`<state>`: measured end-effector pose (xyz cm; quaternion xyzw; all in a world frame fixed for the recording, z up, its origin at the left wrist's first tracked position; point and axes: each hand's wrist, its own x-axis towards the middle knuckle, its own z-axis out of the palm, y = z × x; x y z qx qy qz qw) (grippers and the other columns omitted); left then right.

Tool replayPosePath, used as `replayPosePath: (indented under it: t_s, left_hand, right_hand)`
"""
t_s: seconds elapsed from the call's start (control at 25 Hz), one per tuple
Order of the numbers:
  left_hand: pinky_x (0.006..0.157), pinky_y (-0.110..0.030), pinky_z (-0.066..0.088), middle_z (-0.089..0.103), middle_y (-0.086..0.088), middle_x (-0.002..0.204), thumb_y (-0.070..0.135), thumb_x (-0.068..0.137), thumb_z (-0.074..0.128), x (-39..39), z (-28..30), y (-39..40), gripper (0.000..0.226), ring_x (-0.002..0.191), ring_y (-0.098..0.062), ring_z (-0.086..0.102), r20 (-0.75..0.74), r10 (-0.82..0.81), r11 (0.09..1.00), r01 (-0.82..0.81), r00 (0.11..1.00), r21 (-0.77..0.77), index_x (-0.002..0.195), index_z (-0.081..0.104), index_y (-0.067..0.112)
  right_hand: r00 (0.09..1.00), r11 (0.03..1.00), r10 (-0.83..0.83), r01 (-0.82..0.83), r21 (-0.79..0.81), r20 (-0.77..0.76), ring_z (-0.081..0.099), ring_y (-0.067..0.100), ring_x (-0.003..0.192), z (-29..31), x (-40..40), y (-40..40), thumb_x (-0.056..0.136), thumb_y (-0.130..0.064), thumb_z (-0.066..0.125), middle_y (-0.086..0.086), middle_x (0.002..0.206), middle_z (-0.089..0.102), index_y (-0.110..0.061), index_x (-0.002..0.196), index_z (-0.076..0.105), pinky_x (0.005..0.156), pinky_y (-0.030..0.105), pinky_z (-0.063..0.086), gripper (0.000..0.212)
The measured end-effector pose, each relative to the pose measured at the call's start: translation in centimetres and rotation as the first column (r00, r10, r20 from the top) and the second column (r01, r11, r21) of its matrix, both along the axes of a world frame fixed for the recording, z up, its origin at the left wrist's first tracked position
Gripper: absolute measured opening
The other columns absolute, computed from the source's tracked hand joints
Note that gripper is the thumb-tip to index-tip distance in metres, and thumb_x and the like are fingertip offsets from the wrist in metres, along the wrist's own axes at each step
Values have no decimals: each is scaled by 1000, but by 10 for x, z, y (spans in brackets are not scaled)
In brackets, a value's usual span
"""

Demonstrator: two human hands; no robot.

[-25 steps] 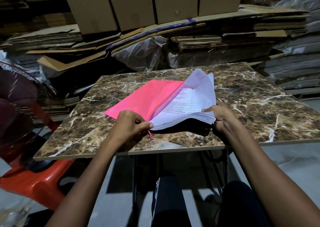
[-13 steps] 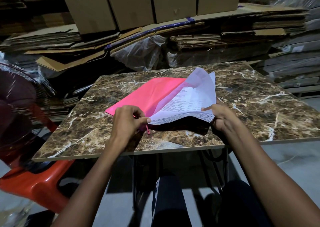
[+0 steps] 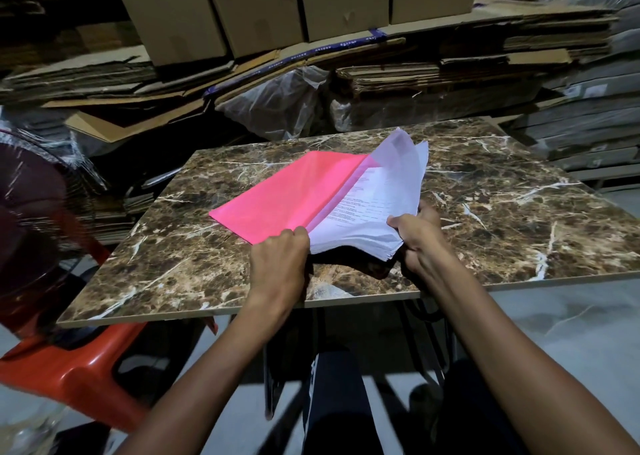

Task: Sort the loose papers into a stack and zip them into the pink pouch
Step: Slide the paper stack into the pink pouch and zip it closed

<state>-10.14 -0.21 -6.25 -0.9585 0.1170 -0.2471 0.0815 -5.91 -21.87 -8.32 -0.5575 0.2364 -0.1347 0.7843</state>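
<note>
A flat pink pouch [image 3: 291, 194] lies on the marble table [image 3: 519, 222], its right edge overlapping a thick stack of white printed papers [image 3: 377, 205]. The top sheets of the stack curl upward at the far end. My left hand [image 3: 280, 257] grips the pouch's near corner, right where pouch and papers meet. My right hand [image 3: 415, 236] grips the near right corner of the paper stack, thumb on top, and lifts it off the table. The pouch's zipper pull is hidden behind my left hand.
Flattened cardboard [image 3: 450, 59] and boxes [image 3: 263, 7] pile up behind the table, with clear plastic bags [image 3: 277, 104] below them. A fan [image 3: 31, 205] and a red plastic stool [image 3: 72, 368] stand at the left. My legs are under the table's near edge.
My left hand shifted right and closed over the pouch's near corner, hiding the pink zipper pull. The right hand kept its hold and raised the papers' corner slightly.
</note>
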Motion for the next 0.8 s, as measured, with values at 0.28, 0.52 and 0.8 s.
replayPosePath:
  t_s: [0.28, 0.52, 0.8]
  left_hand:
    - [75, -35, 56, 74, 9, 83, 54, 85, 73, 36, 32, 14, 34, 82, -17, 69, -235, -254, 904, 144, 938, -403, 109, 75, 30]
    - [78, -38, 55, 74, 4, 90, 70, 78, 70, 104, 28, -36, 58, 94, -22, 70, -309, -282, 859, 96, 909, -503, 106, 77, 19]
    - [68, -36, 40, 65, -12, 102, 33, 92, 63, 129, 12, -85, 25, 93, -36, 64, -243, -141, 958, 71, 960, -278, 93, 63, 8]
  right_hand:
    - [972, 974, 221, -224, -22, -81, 69, 37, 106, 3, 5, -15, 90, 15, 56, 19, 125, 67, 1, 136, 48, 93, 53, 57, 49]
    - [967, 947, 153, -202, -251, -204, 67, 23, 80, 17, 13, -27, 101, -36, 60, 12, 92, 69, 0, 108, 66, 66, 34, 56, 37]
    - [975, 526, -93, -124, -841, -201, 56, 39, 124, 43, 61, -65, 95, -37, 62, 17, 140, 55, -19, 145, 42, 95, 46, 50, 57]
